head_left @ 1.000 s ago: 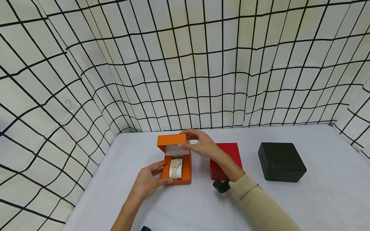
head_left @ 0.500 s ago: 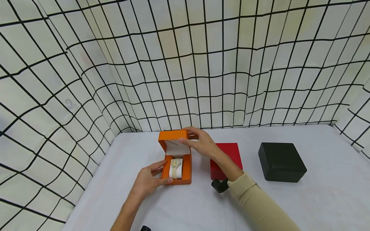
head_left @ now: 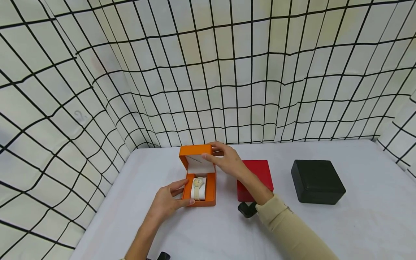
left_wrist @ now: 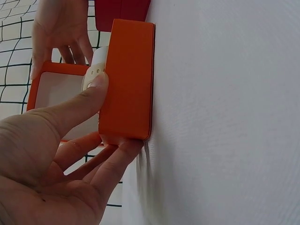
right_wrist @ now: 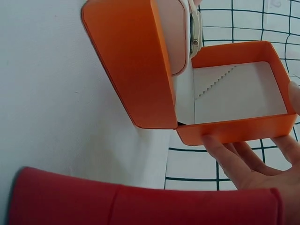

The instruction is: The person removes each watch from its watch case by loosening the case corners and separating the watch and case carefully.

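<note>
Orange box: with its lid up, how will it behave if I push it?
The orange box looks stiff: its walls stand straight and square. Sitting flat, it probably won't roll. Pushing the raised lid might tip the box backward, though the left hand grips it below.

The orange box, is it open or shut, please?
Open. The orange box has its lid raised, and the watch inside is visible.
</note>
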The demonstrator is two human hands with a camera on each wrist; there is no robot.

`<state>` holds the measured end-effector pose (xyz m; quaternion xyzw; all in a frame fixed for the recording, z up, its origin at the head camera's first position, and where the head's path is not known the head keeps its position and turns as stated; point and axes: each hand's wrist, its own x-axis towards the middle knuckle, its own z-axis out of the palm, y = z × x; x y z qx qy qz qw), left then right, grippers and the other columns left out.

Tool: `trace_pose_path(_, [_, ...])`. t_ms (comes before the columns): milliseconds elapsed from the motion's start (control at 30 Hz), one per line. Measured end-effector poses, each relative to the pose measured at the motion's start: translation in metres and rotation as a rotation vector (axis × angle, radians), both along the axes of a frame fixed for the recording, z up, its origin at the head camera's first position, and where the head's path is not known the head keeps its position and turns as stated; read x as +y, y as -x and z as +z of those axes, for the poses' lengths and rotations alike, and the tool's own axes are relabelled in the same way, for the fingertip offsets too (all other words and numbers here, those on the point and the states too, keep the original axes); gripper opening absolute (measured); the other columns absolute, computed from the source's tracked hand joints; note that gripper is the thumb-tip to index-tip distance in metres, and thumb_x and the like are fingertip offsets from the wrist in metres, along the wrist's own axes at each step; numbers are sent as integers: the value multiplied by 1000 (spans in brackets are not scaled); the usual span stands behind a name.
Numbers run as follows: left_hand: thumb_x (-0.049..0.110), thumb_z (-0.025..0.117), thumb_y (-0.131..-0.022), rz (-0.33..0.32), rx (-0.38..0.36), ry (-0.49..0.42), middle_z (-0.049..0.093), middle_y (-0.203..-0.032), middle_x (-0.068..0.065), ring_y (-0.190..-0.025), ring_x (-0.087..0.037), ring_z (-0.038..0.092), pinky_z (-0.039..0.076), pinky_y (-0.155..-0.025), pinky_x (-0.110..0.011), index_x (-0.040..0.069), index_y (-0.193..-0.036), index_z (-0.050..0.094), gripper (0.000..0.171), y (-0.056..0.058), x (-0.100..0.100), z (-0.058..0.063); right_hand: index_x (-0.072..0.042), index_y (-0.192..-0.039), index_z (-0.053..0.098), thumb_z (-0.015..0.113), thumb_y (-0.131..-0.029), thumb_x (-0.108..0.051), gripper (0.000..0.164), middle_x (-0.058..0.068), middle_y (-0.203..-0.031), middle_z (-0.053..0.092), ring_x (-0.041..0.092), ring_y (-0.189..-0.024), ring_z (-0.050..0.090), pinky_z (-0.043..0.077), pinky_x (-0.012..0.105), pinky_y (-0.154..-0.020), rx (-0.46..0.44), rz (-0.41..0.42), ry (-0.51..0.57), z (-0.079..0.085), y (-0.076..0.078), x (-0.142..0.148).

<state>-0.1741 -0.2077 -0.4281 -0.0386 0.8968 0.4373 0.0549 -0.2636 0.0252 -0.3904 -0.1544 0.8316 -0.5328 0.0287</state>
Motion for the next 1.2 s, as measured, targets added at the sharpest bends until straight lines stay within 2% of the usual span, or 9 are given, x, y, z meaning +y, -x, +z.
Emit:
trace_pose_path(367, [22,95,-75,-2,0,-7,61,-151,-12,-133,-37,64,58,-102,-44,18,-143,65,75,0,2,-1,-18,-146,57,72,-97,-43,57,9,-140,67,29,-131,63,56,50,-106,48,-47,-27,-2,-11,0])
trace_pose_path(600, [21,95,-75,4,-1,-13,61,-150,-14,-133,-37,64,59,-101,-44,17,-143,65,75,-1,1,-1,-15,-144,59,74,-97,-38,55,10,-133,68,28,-122,65,60,45,-97,117,-78,-33,-1,-17,2])
trace_pose_path(800, [23,94,-75,1,5,-1,61,-150,-13,-133,-37,64,59,-102,-44,18,-144,64,75,-1,0,-1,-14,-143,60,76,-96,-32,53,13,-128,68,27,-118,66,61,43,-95,140,-83,-26,0,-22,4])
trace_pose_path(1033, [24,94,-76,-9,18,22,61,-150,-13,-133,-38,64,58,-103,-46,18,-144,64,74,-1,0,-1,-9,-141,57,77,-95,-23,52,11,-127,67,26,-117,65,61,41,-99,122,-86,-11,3,-28,2])
trace_pose_path(1200, [24,94,-76,-12,27,43,63,-147,-13,-132,-37,64,57,-104,-49,18,-144,64,74,-1,0,-1,-5,-129,59,77,-94,-15,41,11,-120,68,30,-113,66,62,40,-96,117,-80,7,3,-33,-1])
